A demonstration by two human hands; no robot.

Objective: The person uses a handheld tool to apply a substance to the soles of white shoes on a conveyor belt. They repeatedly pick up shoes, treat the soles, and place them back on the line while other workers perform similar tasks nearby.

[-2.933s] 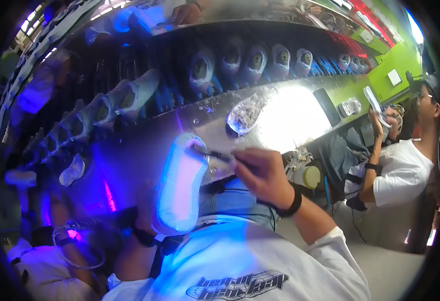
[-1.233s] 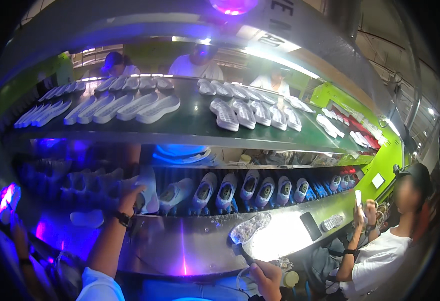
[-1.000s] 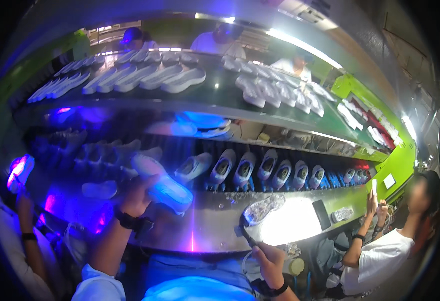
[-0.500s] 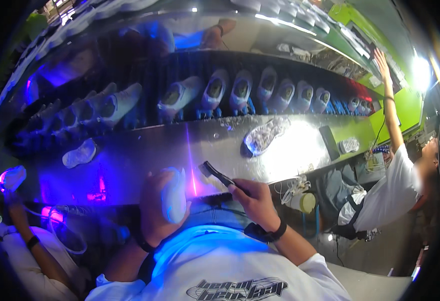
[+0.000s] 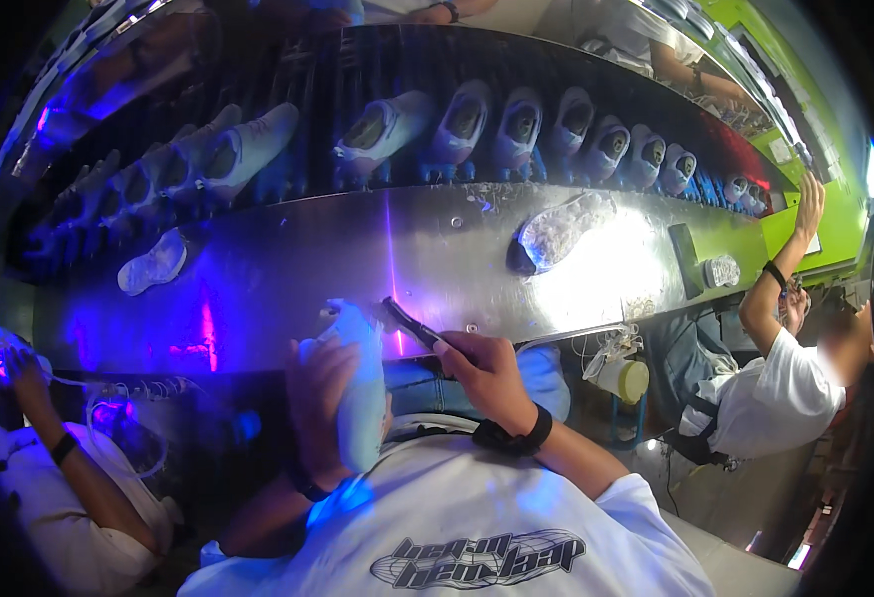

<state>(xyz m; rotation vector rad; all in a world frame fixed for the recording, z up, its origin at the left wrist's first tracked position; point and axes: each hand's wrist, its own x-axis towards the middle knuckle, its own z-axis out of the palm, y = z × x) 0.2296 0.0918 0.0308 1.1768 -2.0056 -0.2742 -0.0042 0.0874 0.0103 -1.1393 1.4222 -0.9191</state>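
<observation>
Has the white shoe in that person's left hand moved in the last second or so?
Yes. The white shoe was up by the rack of shoes; now the left hand holds it low, at the near edge of the steel bench.

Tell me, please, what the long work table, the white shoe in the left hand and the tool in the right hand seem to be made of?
Work table: brushed metal, probably steel; it reflects the lamps in streaks.
White shoe, held by the left hand: likely matte fabric or synthetic; too blurred to be sure.
Tool, in the right hand: thin and dark; material cannot be told.
</observation>
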